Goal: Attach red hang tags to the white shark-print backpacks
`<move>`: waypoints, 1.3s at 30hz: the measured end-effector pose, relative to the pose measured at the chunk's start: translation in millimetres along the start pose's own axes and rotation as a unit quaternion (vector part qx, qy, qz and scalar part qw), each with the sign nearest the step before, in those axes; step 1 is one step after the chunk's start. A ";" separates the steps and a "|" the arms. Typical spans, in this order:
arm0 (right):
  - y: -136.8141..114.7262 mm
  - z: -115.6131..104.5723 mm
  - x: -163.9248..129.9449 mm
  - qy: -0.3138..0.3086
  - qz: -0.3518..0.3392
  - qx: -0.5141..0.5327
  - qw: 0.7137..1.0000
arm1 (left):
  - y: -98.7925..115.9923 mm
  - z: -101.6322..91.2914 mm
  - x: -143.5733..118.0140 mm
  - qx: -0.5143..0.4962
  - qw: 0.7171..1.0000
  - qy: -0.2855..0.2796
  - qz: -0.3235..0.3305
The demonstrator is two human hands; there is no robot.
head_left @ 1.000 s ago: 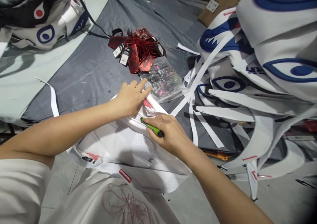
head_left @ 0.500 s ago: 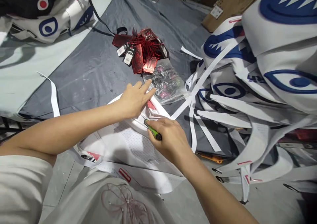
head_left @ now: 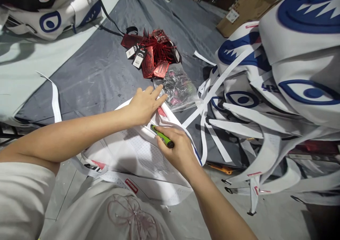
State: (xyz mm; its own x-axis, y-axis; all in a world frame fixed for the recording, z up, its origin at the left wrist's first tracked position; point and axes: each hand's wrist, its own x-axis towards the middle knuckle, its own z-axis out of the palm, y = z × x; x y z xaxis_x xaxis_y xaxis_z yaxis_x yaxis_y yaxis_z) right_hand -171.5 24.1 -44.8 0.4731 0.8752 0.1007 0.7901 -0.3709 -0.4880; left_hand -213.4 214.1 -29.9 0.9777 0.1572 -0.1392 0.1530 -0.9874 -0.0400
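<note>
A white mesh bag piece (head_left: 138, 155) with red labels lies on the floor in front of me. My left hand (head_left: 145, 103) rests flat on its upper edge, fingers spread and pointing right. Just below it, my right hand (head_left: 175, 146) grips a green tool with a black end (head_left: 162, 136), its tip against the white fabric near my left hand. White straps (head_left: 204, 126) trail from the piece toward the right.
A heap of red hang tags (head_left: 152, 54) and a clear plastic bag of small parts (head_left: 176, 87) lie beyond my hands on a grey sheet (head_left: 101, 70). White bags with blue eye prints (head_left: 278, 77) pile up at right; more at top left (head_left: 50, 17). An orange tool (head_left: 223, 168) lies under the straps.
My hands have stayed on the white piece; the green tool has shifted slightly along the fabric edge. The camera view has drifted a little.
</note>
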 end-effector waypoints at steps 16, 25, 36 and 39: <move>3.0 11.0 -2.3 0.032 0.005 0.005 0.999 | 1.9 -2.4 -0.9 0.014 1.000 -0.001 0.000; 1.3 7.6 -1.3 0.039 0.009 0.111 0.993 | -3.4 -15.3 -2.2 0.033 0.998 -0.050 0.029; -14.0 21.4 -17.4 0.095 0.002 0.177 0.980 | 13.0 -40.0 -48.1 0.094 0.991 -0.065 -0.076; -17.5 24.3 -19.0 0.083 -0.021 0.175 0.981 | 11.4 -33.0 -52.9 0.102 0.990 -0.056 -0.078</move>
State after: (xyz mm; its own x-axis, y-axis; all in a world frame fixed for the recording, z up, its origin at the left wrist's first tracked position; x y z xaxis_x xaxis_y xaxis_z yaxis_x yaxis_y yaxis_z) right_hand -203.8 21.4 -59.2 0.5228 0.8141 0.2528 0.6421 -0.1810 -0.7450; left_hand -258.7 193.9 9.6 0.9204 0.3201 -0.2245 0.2577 -0.9285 -0.2675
